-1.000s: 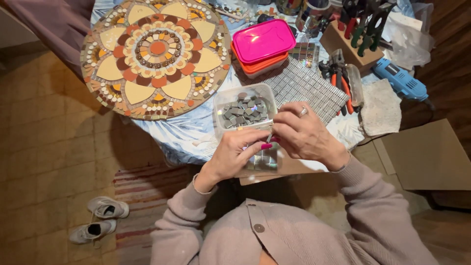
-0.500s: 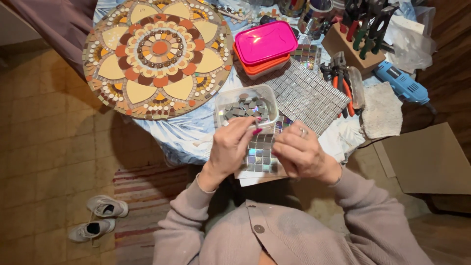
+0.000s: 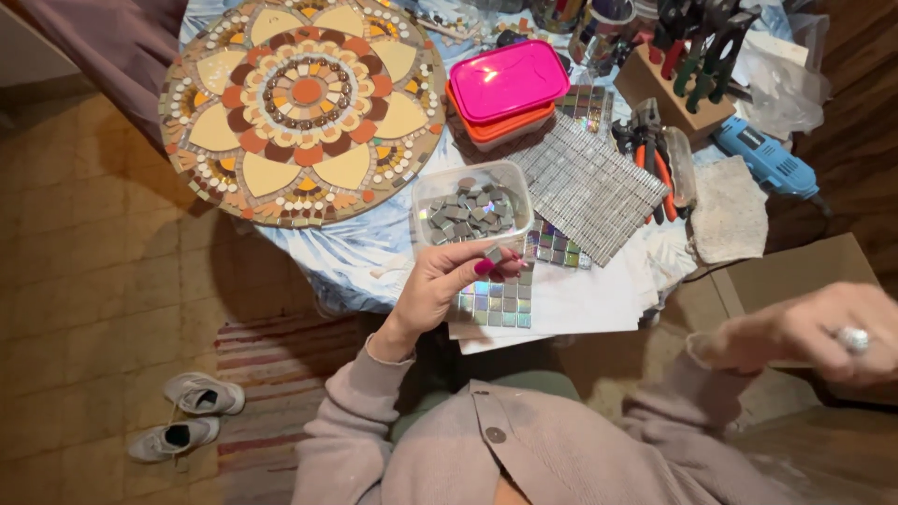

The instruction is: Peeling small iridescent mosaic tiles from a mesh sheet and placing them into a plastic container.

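Over desk (image 3: 599, 299): left hand (image 3: 440, 285) pinches small tile (image 3: 493, 252) just beside clear tub (image 3: 472, 210), many loose tiles inside. Tile sheet (image 3: 496, 304) under hand, approx. partly stripped, rows left. Right hand (image 3: 823, 332) off to side, blurred, grip unclear.

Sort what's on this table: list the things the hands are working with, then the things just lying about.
In use:
left hand, pinching a small grey tile
clear tub of grey tiles
sheet of shiny tiles
right hand, blurred, off to the side

Lying about:
round mosaic
pink box
pliers
blue power tool
shoes
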